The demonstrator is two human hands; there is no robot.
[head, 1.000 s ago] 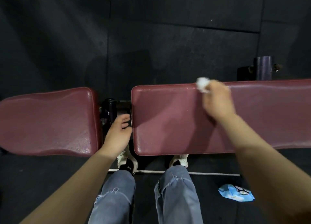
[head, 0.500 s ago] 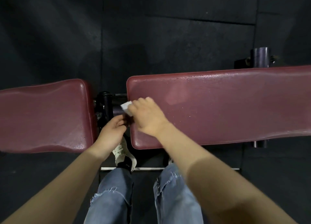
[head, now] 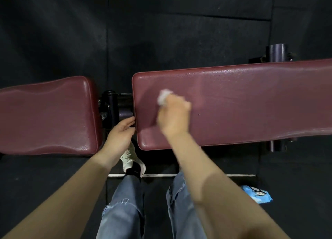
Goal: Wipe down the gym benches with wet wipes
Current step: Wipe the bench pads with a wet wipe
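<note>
A maroon gym bench lies across the view in two pads: a long back pad (head: pixel 251 102) on the right and a shorter seat pad (head: pixel 46 116) on the left. My right hand (head: pixel 173 117) grips a crumpled white wet wipe (head: pixel 163 97) and presses it onto the left part of the long pad. The pad's surface shines wet along its far edge. My left hand (head: pixel 119 139) sits in the gap between the pads, its fingers against the long pad's left end.
The black bench hinge and frame (head: pixel 115 107) fill the gap between the pads. A blue wet-wipe pack (head: pixel 257 193) lies on the black rubber floor at lower right. A dark roller (head: pixel 275 52) stands behind the bench. My legs and one white shoe (head: pixel 132 159) are below the pad.
My right hand swept the wipe from the pad's far edge to its left end, then back right onto the pad's top. My left hand stayed at the gap.
</note>
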